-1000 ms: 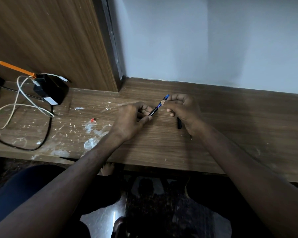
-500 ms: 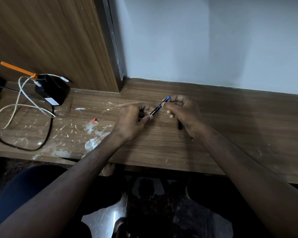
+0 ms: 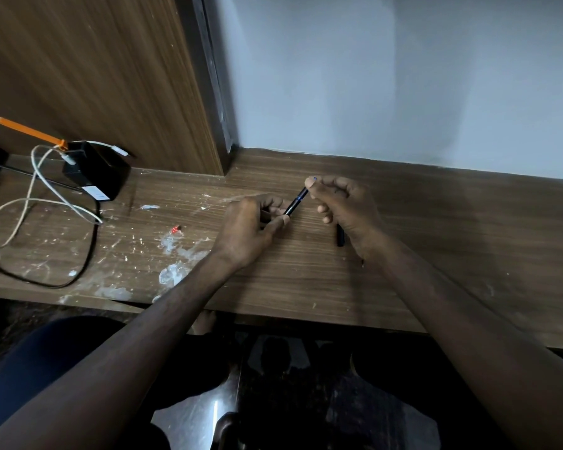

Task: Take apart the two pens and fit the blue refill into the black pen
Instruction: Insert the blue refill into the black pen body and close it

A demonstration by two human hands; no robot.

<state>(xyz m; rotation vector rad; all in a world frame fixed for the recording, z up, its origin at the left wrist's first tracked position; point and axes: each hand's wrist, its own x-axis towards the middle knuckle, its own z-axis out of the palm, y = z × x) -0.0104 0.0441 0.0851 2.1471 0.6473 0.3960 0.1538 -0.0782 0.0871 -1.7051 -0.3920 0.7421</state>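
A pen (image 3: 294, 204) with a black lower barrel and a blue upper part slants between my hands above the wooden desk (image 3: 436, 228). My left hand (image 3: 251, 227) pinches its black lower end. My right hand (image 3: 342, 203) closes its fingertips around the blue top end, of which only a sliver shows. A short black pen part (image 3: 340, 237) lies on the desk under my right hand, partly hidden by it.
At the left of the desk sit a black adapter box (image 3: 95, 170), a white cable (image 3: 36, 196), a black cable (image 3: 88, 254) and an orange stick (image 3: 30, 131). A small red bit (image 3: 176, 228) lies among white paint specks. A wooden panel (image 3: 95, 76) stands behind.
My right hand has slid along the pen toward my left, covering more of the blue end, so less blue shows. The left hand has held still.
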